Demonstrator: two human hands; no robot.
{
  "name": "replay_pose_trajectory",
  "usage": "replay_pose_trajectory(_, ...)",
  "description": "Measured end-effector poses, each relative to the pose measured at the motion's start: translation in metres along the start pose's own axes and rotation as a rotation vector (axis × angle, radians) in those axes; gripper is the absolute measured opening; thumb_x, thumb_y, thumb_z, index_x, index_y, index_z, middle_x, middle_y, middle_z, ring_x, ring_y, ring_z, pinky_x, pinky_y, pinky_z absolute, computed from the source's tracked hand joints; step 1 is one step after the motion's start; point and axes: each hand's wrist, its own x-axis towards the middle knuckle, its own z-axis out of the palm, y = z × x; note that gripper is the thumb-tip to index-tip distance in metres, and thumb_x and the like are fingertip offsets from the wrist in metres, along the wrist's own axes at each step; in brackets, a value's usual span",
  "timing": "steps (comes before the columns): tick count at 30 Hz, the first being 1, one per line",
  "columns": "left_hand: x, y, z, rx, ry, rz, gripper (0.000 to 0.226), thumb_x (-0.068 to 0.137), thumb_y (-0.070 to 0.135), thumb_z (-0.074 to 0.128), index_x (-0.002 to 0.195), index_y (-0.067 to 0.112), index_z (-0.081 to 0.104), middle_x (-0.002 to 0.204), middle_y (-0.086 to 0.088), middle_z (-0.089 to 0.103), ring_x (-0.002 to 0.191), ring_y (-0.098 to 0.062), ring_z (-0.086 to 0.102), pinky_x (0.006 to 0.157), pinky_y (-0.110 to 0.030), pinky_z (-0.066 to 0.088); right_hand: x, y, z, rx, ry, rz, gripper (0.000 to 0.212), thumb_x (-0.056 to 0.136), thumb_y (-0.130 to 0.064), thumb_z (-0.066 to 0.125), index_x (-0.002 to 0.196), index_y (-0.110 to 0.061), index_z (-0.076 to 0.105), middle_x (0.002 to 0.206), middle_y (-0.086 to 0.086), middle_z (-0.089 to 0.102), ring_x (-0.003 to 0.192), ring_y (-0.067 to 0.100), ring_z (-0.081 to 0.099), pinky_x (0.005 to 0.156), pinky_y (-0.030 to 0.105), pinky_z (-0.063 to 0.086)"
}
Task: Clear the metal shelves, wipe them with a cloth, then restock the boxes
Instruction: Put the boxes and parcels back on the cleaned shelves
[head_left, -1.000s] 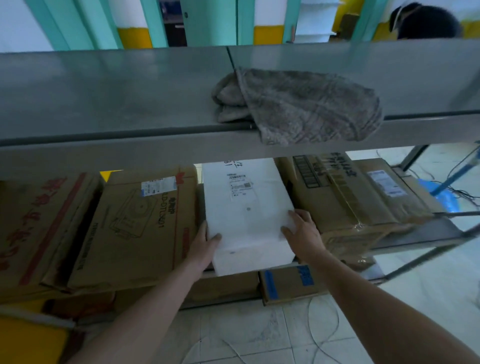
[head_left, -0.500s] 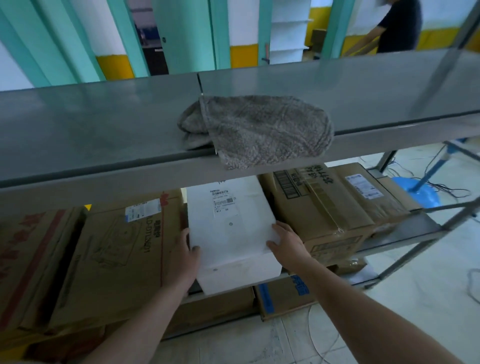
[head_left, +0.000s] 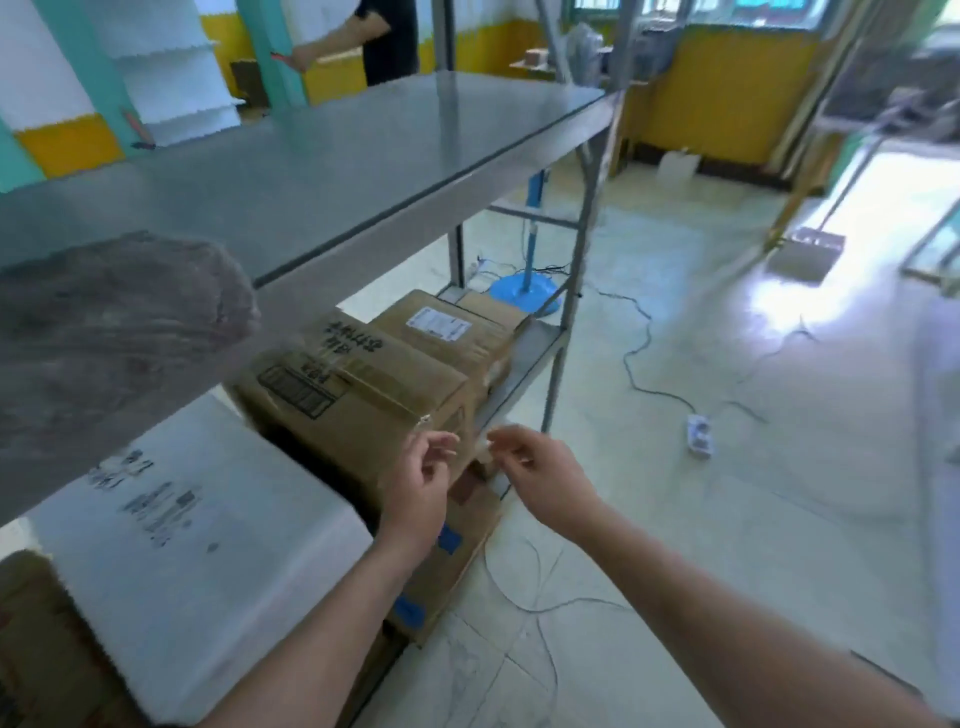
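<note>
A grey cloth (head_left: 109, 317) lies bunched on the front edge of the upper metal shelf (head_left: 363, 156). On the lower shelf (head_left: 524, 364) a white box (head_left: 182, 525) sits at the left, with brown cardboard boxes (head_left: 353, 395) to its right. My left hand (head_left: 421, 478) and my right hand (head_left: 540, 473) hover in front of the nearest brown box's corner. Their fingers are loosely curled and hold nothing. The frame is blurred by motion.
More cardboard boxes (head_left: 452, 561) stand on the floor under the shelf. Cables (head_left: 639, 364) and a white power strip (head_left: 700, 434) lie on the pale floor at right. A blue fan base (head_left: 524, 291) stands behind the rack. A person (head_left: 374, 36) stands beyond the shelf.
Both hands have let go of the white box and moved right to the brown box's corner. The view has swung right, putting the cloth at the left edge.
</note>
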Motion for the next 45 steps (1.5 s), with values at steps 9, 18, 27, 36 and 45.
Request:
replay_pose_trajectory(9, -0.028, 0.079, 0.201, 0.004, -0.615, 0.006, 0.018, 0.098, 0.000, 0.055, 0.103, 0.010, 0.069, 0.093, -0.002, 0.075, 0.082, -0.013, 0.071, 0.075, -0.029, 0.053, -0.127, 0.151, -0.163, 0.382, 0.455, 0.367, 0.026, 0.092, -0.002, 0.054, 0.103, -0.019, 0.071, 0.085, 0.003, 0.077, 0.076, 0.012, 0.073, 0.073, 0.028, 0.056)
replay_pose_trajectory(18, -0.104, 0.098, 0.409, 0.050, -0.912, -0.125, 0.018, 0.097, -0.002, 0.054, 0.100, 0.007, 0.069, 0.090, -0.007, 0.076, 0.083, -0.023, 0.070, 0.072, -0.029, 0.050, -0.274, 0.313, -0.245, 0.510, 0.592, 0.701, 0.024, 0.096, -0.011, 0.050, 0.101, -0.026, 0.067, 0.084, -0.001, 0.076, 0.078, 0.013, 0.073, 0.080, 0.037, 0.057)
replay_pose_trajectory(27, -0.186, 0.102, 0.583, 0.253, -1.331, -0.194, 0.018, 0.098, 0.000, 0.054, 0.100, 0.008, 0.069, 0.088, -0.005, 0.077, 0.084, -0.023, 0.069, 0.072, -0.028, 0.049, -0.389, 0.402, -0.302, 0.583, 0.886, 0.974, 0.022, 0.099, -0.006, 0.055, 0.096, -0.027, 0.064, 0.087, 0.004, 0.075, 0.080, 0.020, 0.071, 0.086, 0.045, 0.059)
replay_pose_trajectory(36, -0.176, -0.005, 0.731, 0.512, -1.482, -0.412, 0.018, 0.096, 0.001, 0.056, 0.110, 0.010, 0.065, 0.097, -0.012, 0.076, 0.081, -0.019, 0.071, 0.069, -0.025, 0.053, -0.385, 0.573, -0.308, 0.589, 0.919, 1.253, 0.016, 0.094, -0.011, 0.061, 0.101, -0.025, 0.066, 0.092, -0.004, 0.074, 0.087, 0.017, 0.071, 0.079, 0.030, 0.054)
replay_pose_trajectory(45, -0.153, -0.191, 0.891, 0.704, -1.412, -0.577, 0.029, 0.097, 0.004, 0.057, 0.126, 0.005, 0.055, 0.109, -0.013, 0.068, 0.092, -0.023, 0.066, 0.084, -0.041, 0.056, -0.352, 0.789, -0.209, 0.597, 0.745, 1.582, 0.042, 0.097, -0.021, 0.064, 0.137, -0.017, 0.053, 0.139, 0.005, 0.055, 0.123, 0.024, 0.056, 0.106, 0.039, 0.045)
